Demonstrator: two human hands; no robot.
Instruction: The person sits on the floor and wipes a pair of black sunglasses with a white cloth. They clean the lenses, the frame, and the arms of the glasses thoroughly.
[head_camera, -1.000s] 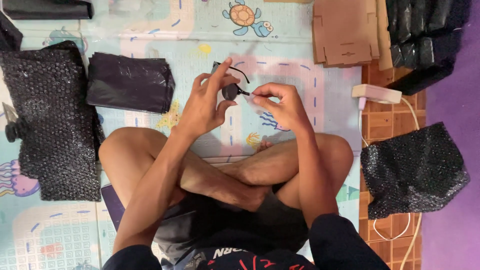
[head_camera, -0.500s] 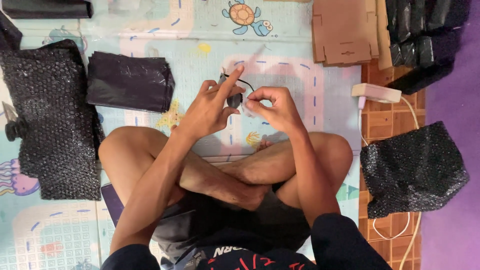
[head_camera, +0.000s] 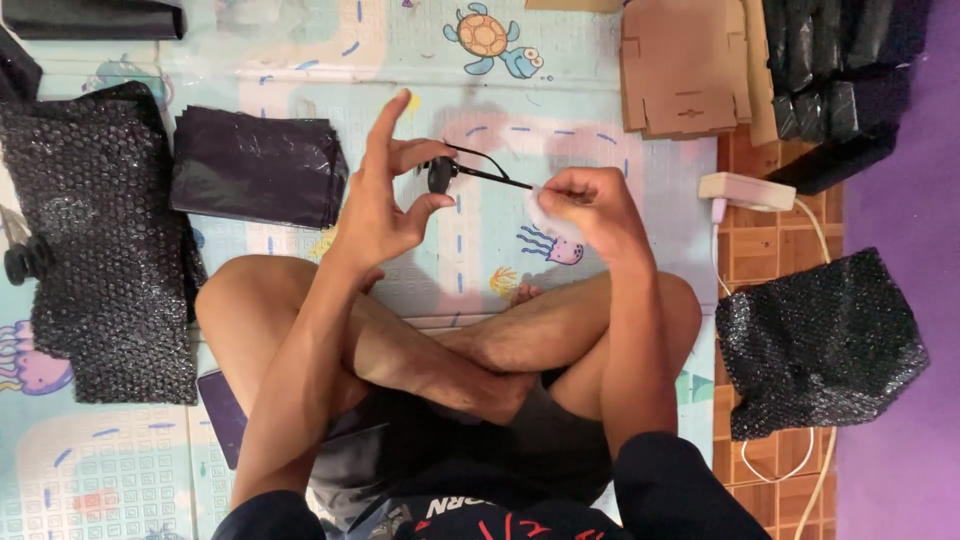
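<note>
Bubble wrap (head_camera: 95, 240) in black lies at far left on the play mat (head_camera: 300, 60), a stack of dark plastic bags (head_camera: 255, 165) just beside it. The left hand (head_camera: 385, 195) now pinches the dark sunglasses (head_camera: 445, 175) by one lens, index finger lifted straight (half a second ago it curled lower). One temple arm has swung out towards the right hand (head_camera: 590, 210), whose grip is closed on its tip with a white cloth (head_camera: 545, 210). Cardboard (head_camera: 685, 65) and a second bubble-wrap bag (head_camera: 820, 340) sit rightward.

Play mat (head_camera: 300, 40) — black bags (head_camera: 255, 165), bubble wrap (head_camera: 100, 240), cardboard (head_camera: 685, 65).
</note>
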